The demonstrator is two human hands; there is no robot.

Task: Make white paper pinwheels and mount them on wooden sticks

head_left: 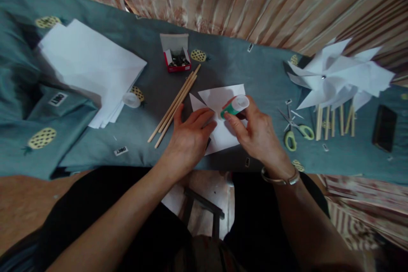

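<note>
A white paper square [223, 138] with slits cut in from its corners lies before me on the cloth. My right hand [256, 129] is wrapped round a green and white glue stick [235, 106], its lower end down at the middle of the paper. Flat on the paper's left side rests my left hand [193, 136], fingers stretched out and pressing it down. Just left of that hand lie 3 thin wooden sticks [175, 106]. A clear round cap [131, 100] sits farther left, by the stacked sheets.
Stacked white paper [92, 59] lies at the left. An open red box [178, 61] of small metal pieces stands at the back. To the right are green-handled scissors [296, 129], several finished paper pinwheels [338, 74] on sticks, and a dark phone [384, 127].
</note>
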